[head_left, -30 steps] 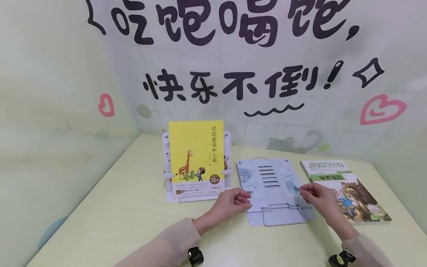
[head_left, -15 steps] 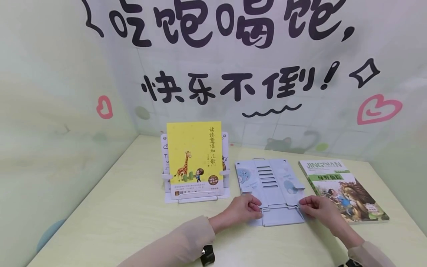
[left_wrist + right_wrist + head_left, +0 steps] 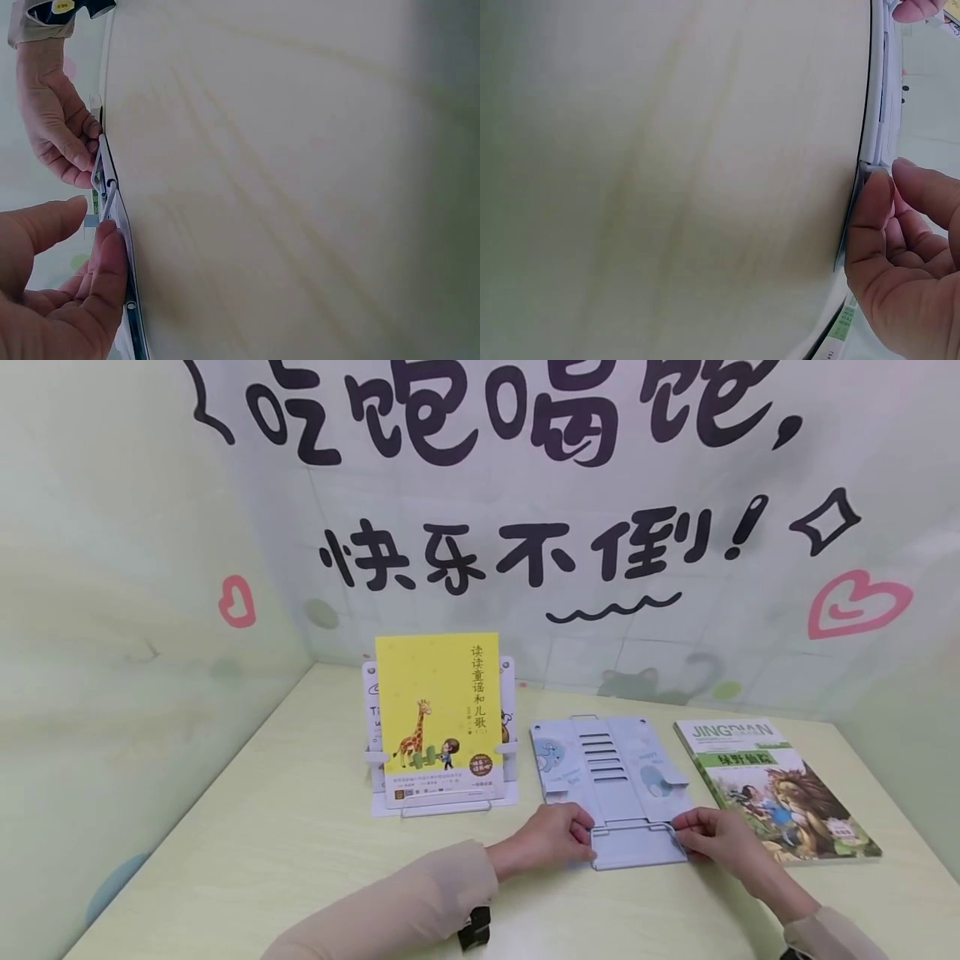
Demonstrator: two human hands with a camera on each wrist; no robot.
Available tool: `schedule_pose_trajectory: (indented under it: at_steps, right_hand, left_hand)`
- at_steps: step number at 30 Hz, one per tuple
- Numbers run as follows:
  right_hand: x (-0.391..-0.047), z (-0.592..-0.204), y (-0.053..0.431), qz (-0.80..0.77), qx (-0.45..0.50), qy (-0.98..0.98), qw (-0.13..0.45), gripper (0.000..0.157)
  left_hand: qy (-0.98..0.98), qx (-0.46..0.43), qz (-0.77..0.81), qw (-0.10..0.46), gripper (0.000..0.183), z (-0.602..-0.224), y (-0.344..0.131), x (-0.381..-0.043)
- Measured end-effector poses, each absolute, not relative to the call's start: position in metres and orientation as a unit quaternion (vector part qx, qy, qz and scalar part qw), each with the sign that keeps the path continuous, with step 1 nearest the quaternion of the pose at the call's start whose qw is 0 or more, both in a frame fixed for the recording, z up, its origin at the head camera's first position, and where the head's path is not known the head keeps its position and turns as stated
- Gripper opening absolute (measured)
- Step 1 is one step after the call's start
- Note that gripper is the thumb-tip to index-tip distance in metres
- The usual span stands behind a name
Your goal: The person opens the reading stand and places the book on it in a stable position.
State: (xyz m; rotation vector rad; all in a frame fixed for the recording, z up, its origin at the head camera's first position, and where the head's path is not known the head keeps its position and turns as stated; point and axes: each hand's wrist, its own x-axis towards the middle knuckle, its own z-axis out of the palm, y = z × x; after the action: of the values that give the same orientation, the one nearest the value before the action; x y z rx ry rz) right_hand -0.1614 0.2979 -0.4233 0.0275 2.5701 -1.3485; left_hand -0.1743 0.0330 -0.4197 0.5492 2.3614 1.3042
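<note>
Pale walls surround the workspace, the back wall [image 3: 420, 610] lettered in black, above a light table [image 3: 262, 843]. On it sits a pale blue stand [image 3: 617, 797], between a white stand [image 3: 371, 718] bearing a yellow book [image 3: 438, 718] and a lion-covered book [image 3: 780, 793] lying flat. Both hands are at the blue stand's near end. The right hand [image 3: 723, 839] pinches the right corner of its wire bracket [image 3: 641, 865]; the left hand [image 3: 551, 839] touches the bracket's left side, thumb and forefinger spread apart.
</note>
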Motion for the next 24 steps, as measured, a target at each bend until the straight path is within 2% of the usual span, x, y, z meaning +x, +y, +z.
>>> schedule_pose_trajectory:
  at_steps: [24]
  right_hand:
    - [-0.1635,-0.4255,0.3007,-0.507,0.021,0.846,0.163,0.022]
  left_hand:
    - [0.884,0.222,0.384,0.151,0.034,-0.4197,0.0421,-0.1725]
